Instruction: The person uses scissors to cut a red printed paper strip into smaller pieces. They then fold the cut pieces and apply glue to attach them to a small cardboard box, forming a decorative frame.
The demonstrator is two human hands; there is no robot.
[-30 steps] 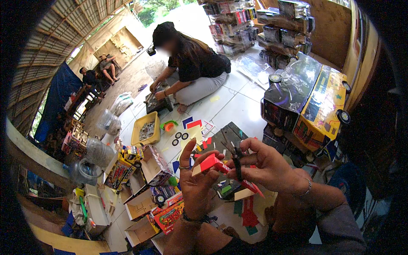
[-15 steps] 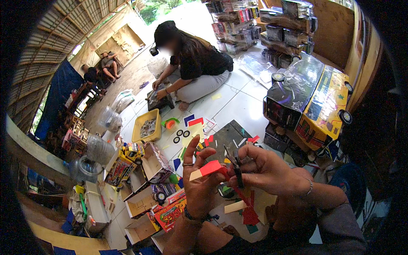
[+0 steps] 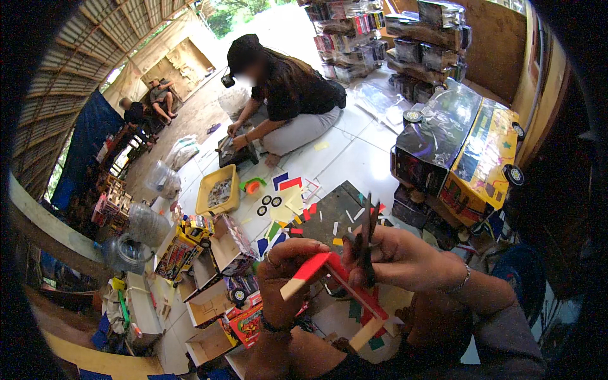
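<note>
While R hand [image 3: 405,256] has scissors [image 3: 367,237], L hand [image 3: 276,282] red pc [image 3: 311,267], printed panel [image 3: 246,325]

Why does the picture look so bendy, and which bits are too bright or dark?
In the head view, the fisheye lens bends the roof; head view again, daylight behind the seated person glows white, and glare shines on the floor tiles; head view too, the left hand looks shadowy but its red piece bright.

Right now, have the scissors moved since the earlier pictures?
Yes: the scissors have moved right, farther from the yellow plastic tub on the floor.
</note>
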